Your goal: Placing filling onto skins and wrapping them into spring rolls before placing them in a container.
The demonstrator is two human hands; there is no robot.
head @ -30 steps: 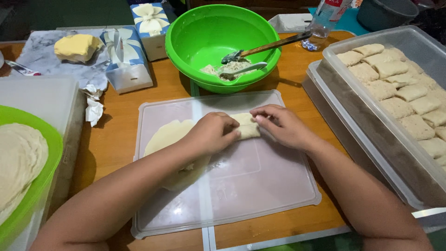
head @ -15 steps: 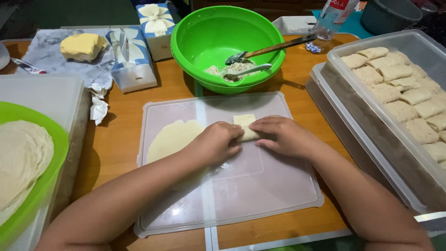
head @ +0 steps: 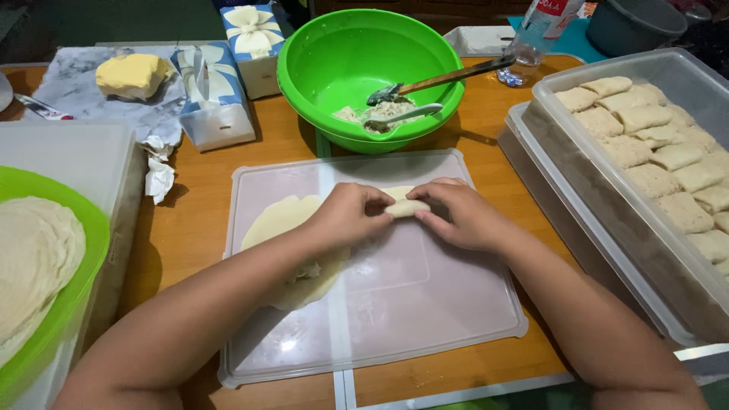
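On a clear plastic lid [head: 425,319] used as a board, both hands pinch a small folded dough roll [head: 405,205]. My left hand [head: 348,215] grips its left end, my right hand [head: 457,214] its right end. A flat round pale wrapper [head: 281,224] with a little filling lies under my left wrist. Behind the board stands a green bowl [head: 342,61] with filling remains and two spoons [head: 410,83].
A clear tub [head: 577,152] at the right holds several rows of breaded rolls [head: 668,159]. At the left a green bowl [head: 83,281] holds stacked wrappers. Behind it lie a butter block [head: 130,74], two tissue boxes [head: 216,106] and crumpled tissue [head: 158,176].
Both hands keep working the roll on the board, which now looks narrower and more tightly folded. The camera view has shifted slightly.
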